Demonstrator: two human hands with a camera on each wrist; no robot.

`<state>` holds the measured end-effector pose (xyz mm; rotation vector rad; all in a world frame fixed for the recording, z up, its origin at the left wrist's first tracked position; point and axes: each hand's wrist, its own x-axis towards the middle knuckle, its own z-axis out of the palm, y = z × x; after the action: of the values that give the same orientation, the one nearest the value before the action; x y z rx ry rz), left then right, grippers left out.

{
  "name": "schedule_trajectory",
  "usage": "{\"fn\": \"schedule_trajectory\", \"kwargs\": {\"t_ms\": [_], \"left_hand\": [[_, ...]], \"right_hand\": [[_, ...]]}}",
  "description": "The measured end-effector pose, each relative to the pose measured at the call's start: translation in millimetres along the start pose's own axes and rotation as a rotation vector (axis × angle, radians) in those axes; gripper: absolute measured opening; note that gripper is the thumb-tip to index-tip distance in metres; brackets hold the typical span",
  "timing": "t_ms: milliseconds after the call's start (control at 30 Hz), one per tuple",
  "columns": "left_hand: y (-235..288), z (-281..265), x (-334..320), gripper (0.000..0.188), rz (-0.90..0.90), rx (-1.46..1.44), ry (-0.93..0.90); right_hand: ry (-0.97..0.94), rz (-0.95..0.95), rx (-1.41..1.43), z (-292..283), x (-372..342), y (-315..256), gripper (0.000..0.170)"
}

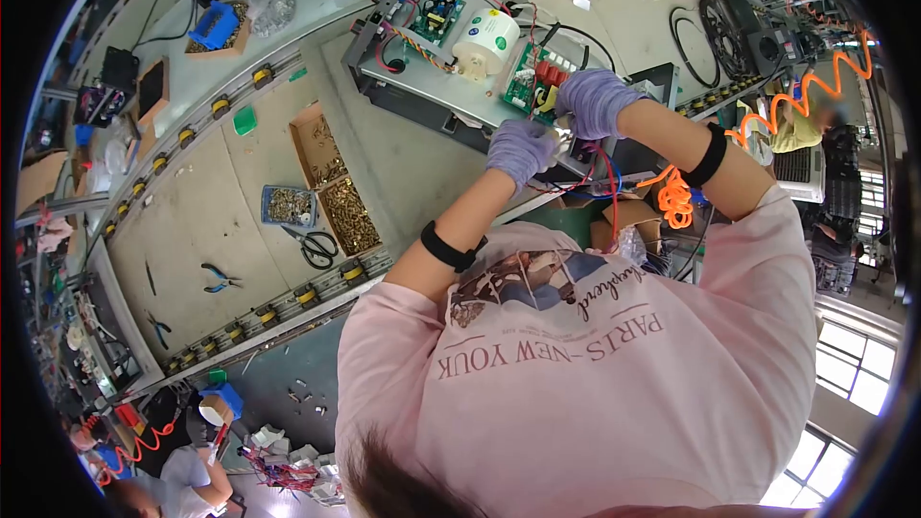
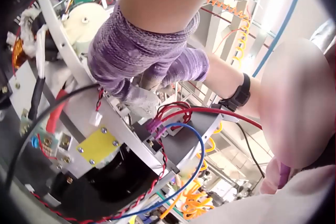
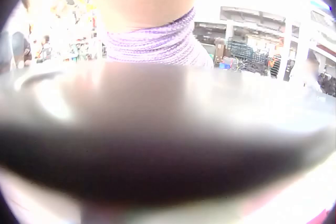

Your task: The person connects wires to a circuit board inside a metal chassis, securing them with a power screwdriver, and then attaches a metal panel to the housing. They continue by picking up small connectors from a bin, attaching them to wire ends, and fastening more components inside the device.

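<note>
An open metal chassis (image 1: 389, 86) holds a white cylinder (image 1: 487, 41) and green circuit boards (image 1: 521, 86). At its near right edge the left hand (image 1: 521, 151), in a purple glove, has bent fingers close to the right hand (image 1: 597, 104), gloved alike. The left wrist view shows the gloved left hand (image 2: 131, 58) with greyish fingertips at the frame, beside red wires (image 2: 181, 112) and a blue wire (image 2: 202, 153). What the fingers hold is hidden. A dark blurred surface (image 3: 157, 129) covers most of the right wrist view, below a purple glove cuff (image 3: 157, 43).
Left of the chassis are boxes of brass-coloured parts (image 1: 350, 216), a blue tray (image 1: 288, 205), scissors (image 1: 315, 247) and pliers (image 1: 221, 278). A roller rail (image 1: 235, 331) borders the bench. An orange coiled hose (image 1: 674, 203) hangs beside the right forearm.
</note>
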<state>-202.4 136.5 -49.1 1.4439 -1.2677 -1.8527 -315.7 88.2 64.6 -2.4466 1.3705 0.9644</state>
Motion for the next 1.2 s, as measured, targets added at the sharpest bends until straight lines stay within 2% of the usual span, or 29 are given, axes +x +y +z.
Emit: {"fn": "schedule_trajectory", "kwargs": {"t_ms": [67,100,167,267,300,367,400,433,467,500,533,600,633,667,733,767,800,833,867,933,967,1033,1067,1133,1167,1200], "left_hand": [[0,-10,-18,0.038,0.149,0.506,0.272],[2,-13,-26,0.038,0.154,0.507,0.269],[7,-16,-38,0.030,0.322,0.529,0.487],[5,-12,-33,0.027,0.335,0.685,0.465],[0,-11,-29,0.027,0.342,0.691,0.468],[-4,-12,-23,0.023,0.579,0.622,0.389],[-6,-12,-20,0.023,0.582,0.629,0.396],[-2,-14,-22,0.024,0.652,0.576,0.417],[0,-16,-25,0.024,0.719,0.521,0.434],[3,-18,-28,0.023,0.652,0.361,0.421],[2,-22,-25,0.023,0.651,0.363,0.422],[-1,-33,-7,0.019,0.526,-0.232,0.302],[-3,-39,3,0.015,0.575,-0.390,0.331],[8,-48,0,0.015,0.573,-0.389,0.330],[26,-70,-7,0.012,0.373,-0.807,0.308],[24,-79,-2,0.012,0.375,-0.804,0.311],[18,-88,4,0.012,0.341,-0.927,0.255],[12,-92,6,0.011,0.305,-1.051,0.197],[6,-94,9,0.011,0.306,-1.049,0.200],[-2,-96,10,0.013,0.185,-1.293,-0.066],[-4,-95,8,0.013,0.183,-1.293,-0.064],[-7,-86,3,0.017,0.026,-1.077,-0.009],[-1,-79,-5,0.017,0.026,-1.078,-0.010],[14,-67,-16,0.022,0.146,-0.868,0.188],[15,-67,-13,0.022,0.148,-0.871,0.186],[16,-70,-7,0.022,0.296,-0.909,0.200]], "right_hand": [[-0.026,0.037,0.050,-24,-8,2,0.020],[0.070,0.069,0.123,-27,-9,6,0.020],[0.224,0.130,0.282,-34,-9,12,0.023],[0.320,0.071,0.226,-29,6,14,0.028],[0.256,-0.006,0.232,-21,16,19,0.033],[0.235,-0.042,0.277,-20,16,14,0.033],[0.206,-0.079,0.322,-20,19,13,0.034],[0.293,-0.105,0.299,-19,19,11,0.032],[0.297,-0.107,0.303,-21,19,11,0.032],[0.348,0.032,0.330,-25,18,12,0.029],[0.396,0.174,0.355,-31,14,11,0.026],[0.426,0.227,0.380,-34,15,21,0.028],[0.438,0.285,0.338,-35,16,24,0.028],[0.448,0.343,0.295,-35,17,27,0.027],[0.398,0.310,0.261,-26,22,27,0.026],[0.367,0.184,0.304,-22,24,23,0.028],[0.334,0.058,0.347,-18,24,18,0.029],[0.389,-0.067,0.320,-15,23,12,0.030],[0.391,-0.070,0.322,-15,26,9,0.030],[0.226,-0.123,0.393,-15,30,5,0.026],[0.251,-0.154,0.442,-11,32,6,0.025],[0.248,-0.162,0.427,-11,35,5,0.025],[0.246,-0.168,0.411,-11,36,5,0.026],[0.231,-0.183,0.436,-10,36,4,0.028],[0.213,-0.198,0.464,-9,36,4,0.030],[0.212,-0.197,0.462,-7,37,3,0.030]]}}
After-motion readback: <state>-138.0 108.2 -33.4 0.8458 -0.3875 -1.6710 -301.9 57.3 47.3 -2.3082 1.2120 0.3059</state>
